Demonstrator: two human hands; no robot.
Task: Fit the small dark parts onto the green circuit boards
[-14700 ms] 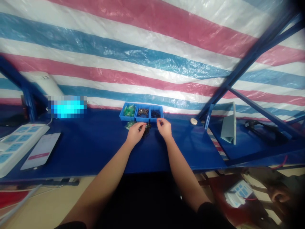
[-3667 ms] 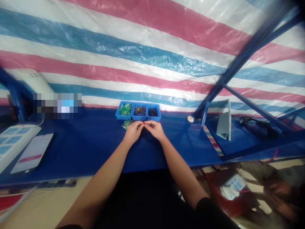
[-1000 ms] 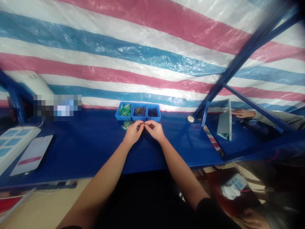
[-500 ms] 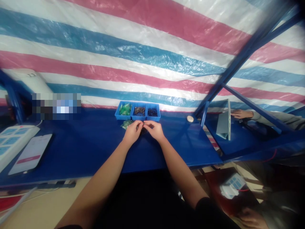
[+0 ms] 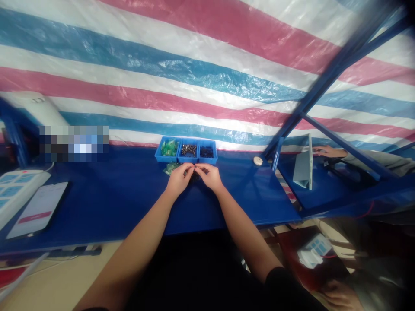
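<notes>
My left hand and my right hand meet fingertip to fingertip over the blue table, both closed in a pinch. Whatever sits between the fingers is too small to name. Just beyond them stand three joined blue bins: the left bin has green translucent pieces, the middle one small brass-coloured metal parts, the right one small dark parts. Beside my left hand lies more green material on the table. Some dark bits under my hands are mostly hidden.
A phone and a white power strip lie at the left. A round whitish disc is at the right, near the blue metal frame. Beyond it, another person's hand is behind a propped tablet.
The view has shifted very slightly. Both hands keep the same pinched pose at the same spot, with no clear change in what they hold.
</notes>
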